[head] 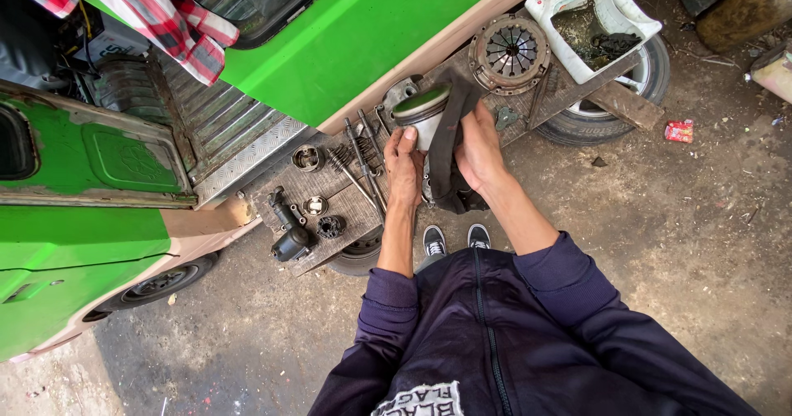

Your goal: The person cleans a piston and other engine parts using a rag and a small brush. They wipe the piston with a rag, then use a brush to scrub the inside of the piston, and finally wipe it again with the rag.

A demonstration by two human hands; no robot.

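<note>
The left hand [403,162] grips the side of a pale cylindrical part with a green top [422,112], thumb up against its wall, holding it above the wooden board [330,193]. The right hand [477,148] presses a black rag [448,140] against the cylinder's other side, fingers closed on the cloth. A clutch pressure plate [510,51] lies on the board just beyond, and bolts [363,164] lie left of the hands.

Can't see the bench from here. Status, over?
Left hand grips white cylinder. Right hand presses black cloth on it. Nothing in the way.
</note>
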